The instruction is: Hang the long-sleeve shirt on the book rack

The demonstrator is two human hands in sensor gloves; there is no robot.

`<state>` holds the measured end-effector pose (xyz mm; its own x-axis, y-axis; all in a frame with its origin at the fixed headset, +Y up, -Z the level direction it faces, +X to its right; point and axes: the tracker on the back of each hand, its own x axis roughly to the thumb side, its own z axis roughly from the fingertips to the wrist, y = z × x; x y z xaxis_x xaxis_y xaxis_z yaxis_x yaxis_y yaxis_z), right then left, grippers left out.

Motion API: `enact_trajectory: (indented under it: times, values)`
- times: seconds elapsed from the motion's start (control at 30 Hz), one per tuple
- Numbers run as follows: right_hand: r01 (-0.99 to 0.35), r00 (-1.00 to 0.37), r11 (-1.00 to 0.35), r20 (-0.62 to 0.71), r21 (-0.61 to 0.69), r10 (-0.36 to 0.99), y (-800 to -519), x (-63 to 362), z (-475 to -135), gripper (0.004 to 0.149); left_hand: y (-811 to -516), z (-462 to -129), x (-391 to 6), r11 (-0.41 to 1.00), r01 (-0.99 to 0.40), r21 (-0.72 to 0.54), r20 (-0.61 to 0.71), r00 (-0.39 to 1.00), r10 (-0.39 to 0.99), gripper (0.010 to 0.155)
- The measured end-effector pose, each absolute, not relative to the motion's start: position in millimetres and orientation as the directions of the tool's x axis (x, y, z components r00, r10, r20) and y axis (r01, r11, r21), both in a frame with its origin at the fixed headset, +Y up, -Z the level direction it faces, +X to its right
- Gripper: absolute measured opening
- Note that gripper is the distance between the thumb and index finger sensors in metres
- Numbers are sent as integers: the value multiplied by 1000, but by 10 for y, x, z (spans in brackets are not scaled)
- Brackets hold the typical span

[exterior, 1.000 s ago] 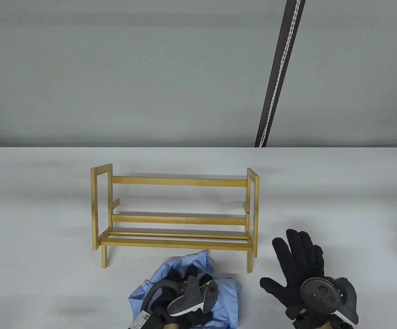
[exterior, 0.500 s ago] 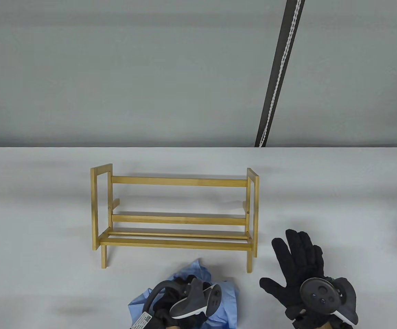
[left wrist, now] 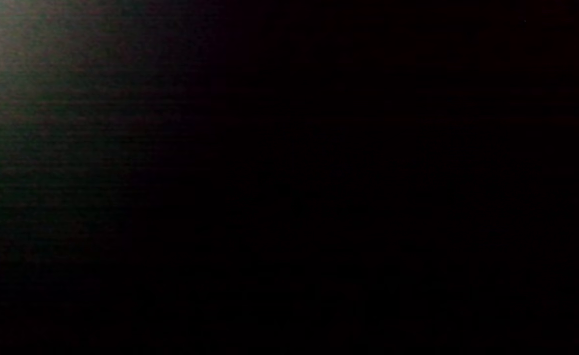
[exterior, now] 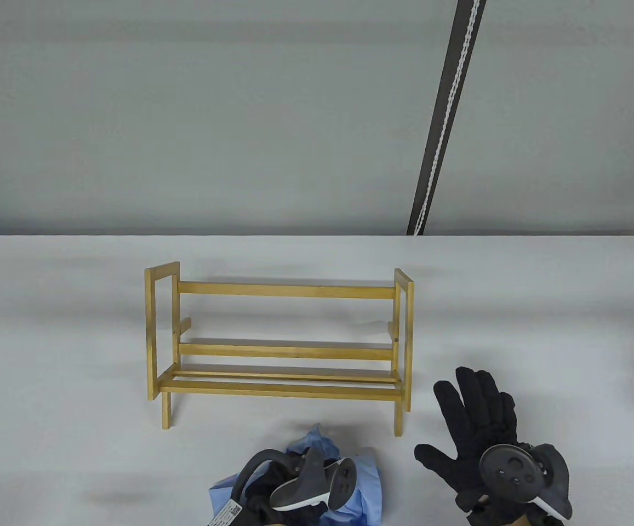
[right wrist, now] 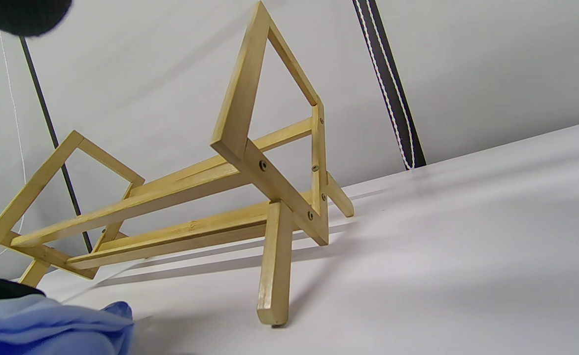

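Note:
The light blue long-sleeve shirt (exterior: 369, 485) lies bunched at the table's front edge, just in front of the wooden book rack (exterior: 286, 290). My left hand (exterior: 273, 487) is buried in the bunched cloth and grips it; its tracker hides most of the fingers. My right hand (exterior: 473, 416) rests flat on the table with fingers spread, empty, to the right of the rack's front right leg. The right wrist view shows the rack (right wrist: 240, 128) from low down and a corner of the shirt (right wrist: 48, 325). The left wrist view is dark.
The rack stands mid-table on the white table (exterior: 541, 307), with its top rail at the back. A dark strap with a white cord (exterior: 443, 120) hangs against the grey backdrop behind.
My left hand has pulled back a little toward the front edge and gathered the shirt into a tighter, smaller bunch. My right hand has not moved.

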<state>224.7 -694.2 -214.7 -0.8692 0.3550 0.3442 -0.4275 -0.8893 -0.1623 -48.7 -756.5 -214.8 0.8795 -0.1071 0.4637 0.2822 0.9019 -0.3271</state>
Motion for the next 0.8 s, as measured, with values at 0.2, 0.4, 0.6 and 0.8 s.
enact_trajectory:
  times: [0.2, 0.4, 0.6, 0.8]
  values:
    - [-433, -866, -887, 346, -161, 360, -6939, 2254, -2148, 93, -7504, -2137, -540, 914, 248, -321, 460, 885, -78, 62]
    - [-439, -864, -884, 346, -159, 366, -6938, 2264, -2150, 93, -7389, -2116, -598, 934, 208, -290, 451, 890, -58, 62]
    - [-438, -864, -885, 347, -158, 365, -6937, 2265, -2151, 93, -7294, -2084, -637, 948, 172, -268, 445, 895, -36, 62]
    - [-440, -863, -884, 348, -159, 367, -6935, 2266, -2148, 93, -7187, -2055, -688, 964, 129, -231, 433, 901, -17, 62]
